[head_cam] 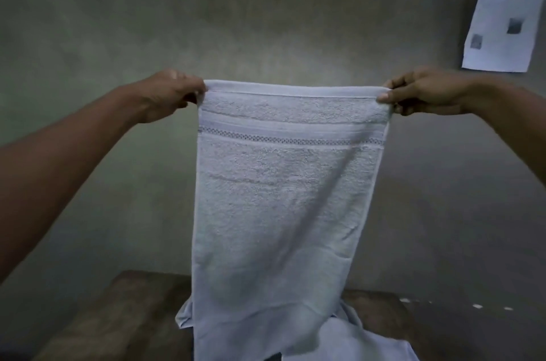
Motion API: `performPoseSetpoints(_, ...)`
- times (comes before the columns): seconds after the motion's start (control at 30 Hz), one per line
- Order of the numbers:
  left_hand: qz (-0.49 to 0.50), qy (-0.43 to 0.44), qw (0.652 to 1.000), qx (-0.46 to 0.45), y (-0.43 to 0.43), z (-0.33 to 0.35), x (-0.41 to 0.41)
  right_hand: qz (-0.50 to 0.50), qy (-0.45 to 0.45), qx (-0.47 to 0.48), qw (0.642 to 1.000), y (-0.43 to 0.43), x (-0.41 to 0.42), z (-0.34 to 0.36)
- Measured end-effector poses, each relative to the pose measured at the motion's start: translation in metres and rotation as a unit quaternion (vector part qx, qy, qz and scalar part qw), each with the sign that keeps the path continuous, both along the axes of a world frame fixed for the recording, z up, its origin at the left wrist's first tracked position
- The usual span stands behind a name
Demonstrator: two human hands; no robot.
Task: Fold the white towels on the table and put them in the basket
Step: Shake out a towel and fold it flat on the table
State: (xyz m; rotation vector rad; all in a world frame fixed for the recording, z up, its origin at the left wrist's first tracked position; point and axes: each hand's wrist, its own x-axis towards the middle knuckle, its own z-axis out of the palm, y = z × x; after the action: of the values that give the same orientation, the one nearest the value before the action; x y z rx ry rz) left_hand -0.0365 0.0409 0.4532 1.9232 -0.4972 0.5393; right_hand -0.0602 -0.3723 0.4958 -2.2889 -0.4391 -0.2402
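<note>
Against grey wall point(266, 21), above table point(118, 316) heaped with other towels point(375, 343), holding 1 towel point(274, 213) hung full length by its 2 top corners, pinched in left hand point(168, 94) and right hand point(428, 93); may slip or fold crooked should either pinch slacken.

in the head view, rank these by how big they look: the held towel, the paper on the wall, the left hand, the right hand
1. held towel
2. paper on the wall
3. left hand and right hand: look alike, not ranked
</note>
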Motion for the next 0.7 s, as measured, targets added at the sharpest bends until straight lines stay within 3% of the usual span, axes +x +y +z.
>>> performPoseSetpoints(0.27,0.082,-0.028,0.996,0.028,-0.004,-0.005,0.037,-0.053,-0.096,-0.014,0.994,0.008,0.049,-0.014)
performPoseSetpoints(0.47,0.124,0.01,0.991,0.055,-0.005,-0.065,0.1,-0.072,-0.083,-0.062,0.992,0.01,0.109,-0.074)
performPoseSetpoints(0.7,0.161,-0.029,0.986,0.032,-0.014,-0.12,0.148,-0.093,-0.111,0.011,0.989,0.009,0.156,-0.128)
